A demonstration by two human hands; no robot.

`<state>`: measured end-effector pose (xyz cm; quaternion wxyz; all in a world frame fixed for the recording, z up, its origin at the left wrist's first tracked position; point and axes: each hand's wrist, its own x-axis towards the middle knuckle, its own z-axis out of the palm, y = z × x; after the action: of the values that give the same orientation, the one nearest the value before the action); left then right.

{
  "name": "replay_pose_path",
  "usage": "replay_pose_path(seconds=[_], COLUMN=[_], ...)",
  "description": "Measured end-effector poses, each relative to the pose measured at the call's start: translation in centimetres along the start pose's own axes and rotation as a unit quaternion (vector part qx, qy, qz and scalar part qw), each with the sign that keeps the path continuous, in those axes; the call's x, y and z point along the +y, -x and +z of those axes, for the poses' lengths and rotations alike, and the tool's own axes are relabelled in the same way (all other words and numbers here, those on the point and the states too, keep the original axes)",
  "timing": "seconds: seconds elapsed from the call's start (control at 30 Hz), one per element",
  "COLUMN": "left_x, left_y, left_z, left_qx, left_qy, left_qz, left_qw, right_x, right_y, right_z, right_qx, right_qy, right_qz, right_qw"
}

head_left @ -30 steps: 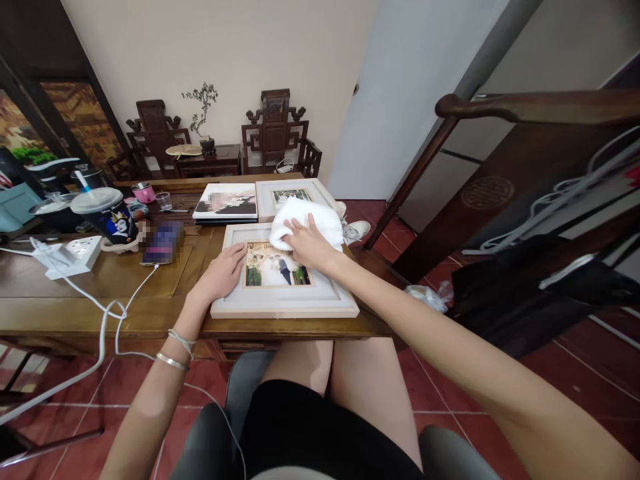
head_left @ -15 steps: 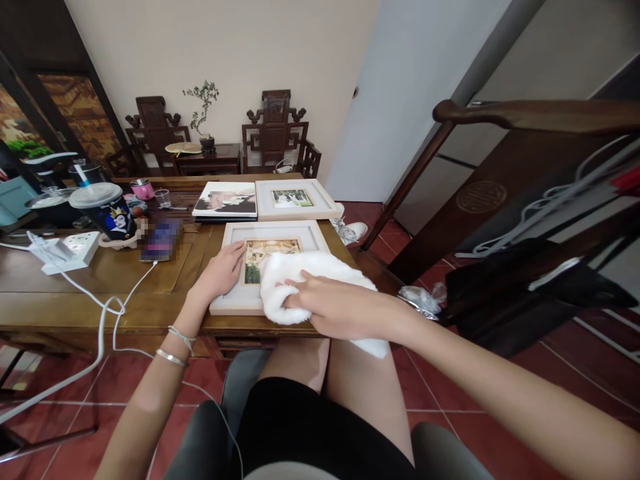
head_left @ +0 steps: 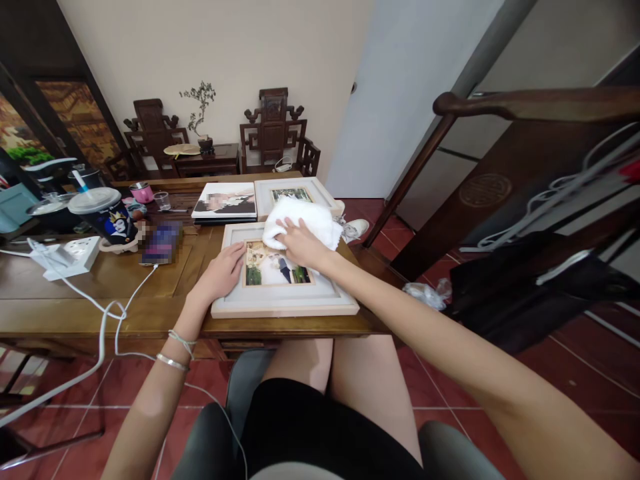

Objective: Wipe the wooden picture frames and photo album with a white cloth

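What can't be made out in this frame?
Head view:
- Top of the near picture frame: hidden under the white cloth and right hand.
- Phone screen: blurred.
- Far photo: partly blurred.
- Left hand covers the frame's left border.

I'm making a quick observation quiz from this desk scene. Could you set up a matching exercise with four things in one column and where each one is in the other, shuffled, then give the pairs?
Things:
1. white cloth
2. left hand
3. dark printed cup
4. power strip

Places:
A. flat on the left border of the near picture frame
B. under the right hand, at the frame's far edge
C. far left of the table, white cables running from it
D. left of the phone, with a lid and straw

Pairs: 1-B, 2-A, 3-D, 4-C
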<state>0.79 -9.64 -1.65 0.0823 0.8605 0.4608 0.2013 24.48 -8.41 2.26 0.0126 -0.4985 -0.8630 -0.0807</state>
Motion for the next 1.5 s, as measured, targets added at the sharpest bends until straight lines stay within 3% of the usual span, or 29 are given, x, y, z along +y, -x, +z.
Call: replay_pose_path(seconds=[0.13,0.33,0.43,0.5,0.6,0.8,0.93,1.1,1.23,1.33,1.4,1.5], left_x=[0.1,0.2,0.2,0.1,0.1,0.1,0.0,-0.1,0.2,0.3,0.2,-0.2], left_y=[0.0,0.0,0.0,0.0,0.0,0.0,-0.1,-0.1,0.0,0.1,0.1,0.1], left_z=[0.1,0.2,0.2,0.2,0.2,0.0,0.0,0.3,0.2,0.1,0.1,0.4], left_qx=[-0.004,0.01,0.012,0.009,0.001,-0.004,-0.003,0.001,0.001,0.004,0.003,0.007], left_qy=[0.003,-0.001,-0.006,-0.008,-0.009,0.006,0.01,0.005,-0.002,0.0,0.001,0.002], left_qz=[-0.006,-0.006,-0.008,-0.004,0.0,-0.004,-0.004,-0.011,-0.007,-0.006,-0.006,-0.005], left_qw=[1.0,1.0,1.0,1.0,1.0,1.0,1.0,1.0,1.0,1.0,1.0,1.0], right_x=[-1.4,-4.0,-4.7,-4.9,-4.7,-1.3,-0.1,-2.6,-4.9,-6.1,-6.6,-6.6], right_y=[2.4,8.2,9.6,9.5,8.0,1.6,-0.5,2.5,6.5,8.3,8.4,7.0], right_z=[-1.4,-7.5,-9.4,-9.2,-7.2,-2.3,-1.0,-2.7,-7.1,-9.7,-9.9,-7.7], right_qx=[-0.05,-0.214,-0.244,-0.228,-0.186,-0.063,-0.042,-0.072,-0.201,-0.249,-0.248,-0.196], right_qy=[0.004,-0.066,-0.107,-0.127,-0.12,-0.003,0.027,0.017,-0.05,-0.093,-0.104,-0.098], right_qz=[-0.071,-0.115,-0.133,-0.126,-0.085,0.004,-0.018,-0.099,-0.126,-0.13,-0.122,-0.106], right_qw=[0.996,0.968,0.955,0.957,0.971,0.998,0.999,0.992,0.97,0.955,0.955,0.97])
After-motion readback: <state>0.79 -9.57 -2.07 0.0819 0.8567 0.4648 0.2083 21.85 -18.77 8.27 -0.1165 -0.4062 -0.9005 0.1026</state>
